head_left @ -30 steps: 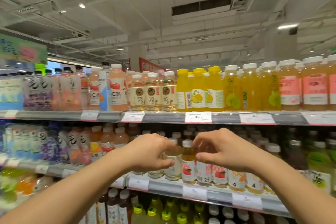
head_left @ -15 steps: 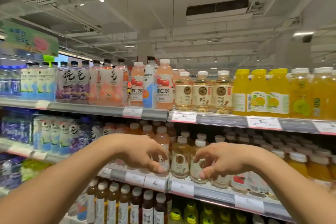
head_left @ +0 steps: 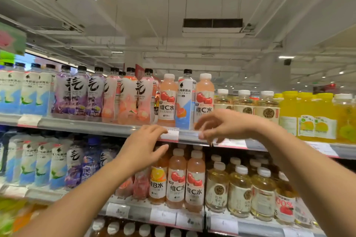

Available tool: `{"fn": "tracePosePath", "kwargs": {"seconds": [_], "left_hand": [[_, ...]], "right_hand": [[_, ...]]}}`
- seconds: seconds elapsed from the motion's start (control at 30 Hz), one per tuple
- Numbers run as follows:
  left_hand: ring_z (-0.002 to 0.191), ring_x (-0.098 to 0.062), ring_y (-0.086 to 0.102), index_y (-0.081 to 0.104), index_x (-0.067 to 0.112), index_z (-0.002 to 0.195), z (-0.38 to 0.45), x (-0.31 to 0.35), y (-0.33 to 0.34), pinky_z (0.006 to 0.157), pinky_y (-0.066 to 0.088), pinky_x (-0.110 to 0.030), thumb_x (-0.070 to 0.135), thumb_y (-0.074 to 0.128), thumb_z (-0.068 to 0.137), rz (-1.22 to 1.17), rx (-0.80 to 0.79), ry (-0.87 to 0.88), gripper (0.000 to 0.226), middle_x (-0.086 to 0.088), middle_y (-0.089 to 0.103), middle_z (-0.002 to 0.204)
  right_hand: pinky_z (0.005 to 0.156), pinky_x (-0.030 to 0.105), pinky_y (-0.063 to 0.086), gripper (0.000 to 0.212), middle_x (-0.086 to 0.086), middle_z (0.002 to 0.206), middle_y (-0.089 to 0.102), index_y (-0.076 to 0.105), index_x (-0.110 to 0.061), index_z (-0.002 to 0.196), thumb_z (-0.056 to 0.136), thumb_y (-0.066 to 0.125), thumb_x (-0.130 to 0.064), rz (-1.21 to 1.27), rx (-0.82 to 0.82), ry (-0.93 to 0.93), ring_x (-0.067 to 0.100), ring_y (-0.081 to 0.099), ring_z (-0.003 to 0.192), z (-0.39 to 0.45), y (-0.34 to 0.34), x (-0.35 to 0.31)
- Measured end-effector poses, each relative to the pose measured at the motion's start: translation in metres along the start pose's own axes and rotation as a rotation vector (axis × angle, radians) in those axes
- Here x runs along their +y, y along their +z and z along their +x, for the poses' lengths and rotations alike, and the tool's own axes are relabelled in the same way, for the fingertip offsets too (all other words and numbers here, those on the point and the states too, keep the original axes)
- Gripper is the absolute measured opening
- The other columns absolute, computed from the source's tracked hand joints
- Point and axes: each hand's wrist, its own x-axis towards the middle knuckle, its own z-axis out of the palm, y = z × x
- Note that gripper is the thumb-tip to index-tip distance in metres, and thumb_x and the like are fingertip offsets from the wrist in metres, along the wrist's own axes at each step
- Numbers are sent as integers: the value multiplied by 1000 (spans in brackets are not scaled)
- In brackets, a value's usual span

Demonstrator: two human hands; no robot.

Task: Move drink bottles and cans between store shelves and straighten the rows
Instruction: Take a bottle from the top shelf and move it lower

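On the top shelf point(head_left: 107, 128) a black-capped white and blue bottle point(head_left: 184, 102) stands between two pink vitamin C bottles, one on its left point(head_left: 167, 100) and one on its right point(head_left: 204, 98). My left hand point(head_left: 144, 148) is raised in front of the shelf edge below them, fingers apart, holding nothing. My right hand point(head_left: 221, 124) hovers just before the right pink bottle's base, fingers spread and empty. On the shelf below stand more pink bottles point(head_left: 175, 179) and pale tea bottles point(head_left: 239, 190).
Purple and pink black-capped bottles point(head_left: 92, 94) fill the top shelf's left side; tea bottles point(head_left: 266, 106) and yellow juice bottles point(head_left: 308, 115) fill the right. Price tags point(head_left: 169, 134) line the shelf edges. A lower shelf point(head_left: 163, 215) holds further rows.
Both hands have left the middle shelf's bottles and risen to the top shelf's edge. The view has swung left and up, bringing the white and blue bottle to the middle.
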Motion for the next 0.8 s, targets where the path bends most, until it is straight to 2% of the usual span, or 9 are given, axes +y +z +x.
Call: {"fn": "tracePosePath", "kwargs": {"seconds": [0.13, 0.27, 0.33, 0.4, 0.47, 0.53, 0.6, 0.7, 0.8], "left_hand": [[128, -27, 55, 61, 22, 137, -10, -18, 42, 99, 53, -47, 55, 43, 90, 6, 88, -58, 61, -1, 59, 141], [121, -25, 57, 62, 22, 135, -12, -25, 60, 87, 57, -45, 45, 50, 87, -2, 163, -46, 54, 0, 61, 137], [121, -24, 55, 58, 23, 137, -11, -25, 62, 88, 56, -44, 42, 53, 85, 29, 177, -32, 56, 0, 59, 136], [123, -25, 53, 57, 22, 137, -9, -23, 63, 87, 54, -44, 41, 55, 82, 41, 175, -33, 58, -1, 57, 135], [125, -25, 51, 56, 21, 137, -8, -22, 66, 87, 54, -43, 39, 58, 81, 22, 169, -44, 59, -1, 55, 134], [124, -25, 50, 56, 20, 138, -8, -21, 69, 84, 55, -42, 37, 62, 78, 30, 167, -43, 62, -1, 55, 134], [122, -25, 51, 56, 19, 137, -8, -21, 70, 80, 56, -40, 35, 66, 76, 38, 166, -41, 64, -1, 56, 133], [117, -25, 53, 59, 20, 133, -6, -21, 70, 75, 58, -38, 34, 67, 74, 31, 191, -44, 61, -1, 57, 129], [111, -25, 54, 60, 20, 127, -3, -19, 71, 72, 57, -37, 34, 67, 73, 39, 215, -52, 56, 0, 57, 125]], "right_hand": [[76, 39, 65, 32, -3, 111, 74, 67, -17, 124, 97, 70, -32, -56, 347, -71, 13, 76, 86, 37, -34, -25], [71, 40, 65, 41, 4, 127, 69, 62, -14, 134, 96, 69, -26, -148, 606, -65, 15, 76, 76, 77, -58, -48], [68, 39, 65, 51, 9, 129, 66, 53, -13, 143, 96, 69, -23, -197, 634, -12, 16, 75, 74, 98, -63, -57], [65, 39, 65, 60, 11, 120, 66, 44, -12, 150, 96, 69, -22, -244, 630, 75, 19, 74, 73, 118, -65, -61], [62, 40, 66, 53, 9, 107, 65, 47, -10, 143, 96, 69, -22, -264, 606, 163, 22, 74, 71, 134, -65, -59], [60, 42, 65, 33, 9, 100, 66, 54, -11, 123, 95, 66, -24, -317, 591, 235, 23, 74, 70, 145, -62, -56], [69, 43, 61, 28, 11, 107, 67, 56, -11, 113, 92, 64, -28, -438, 631, 274, 25, 67, 82, 153, -54, -52], [77, 38, 43, 40, 14, 126, 59, 53, -9, 125, 94, 64, -32, -501, 735, 267, 35, 59, 104, 162, -44, -48], [74, 40, 44, 52, 16, 120, 60, 44, -10, 130, 93, 68, -37, -452, 786, 260, 39, 62, 107, 166, -42, -46]]}}
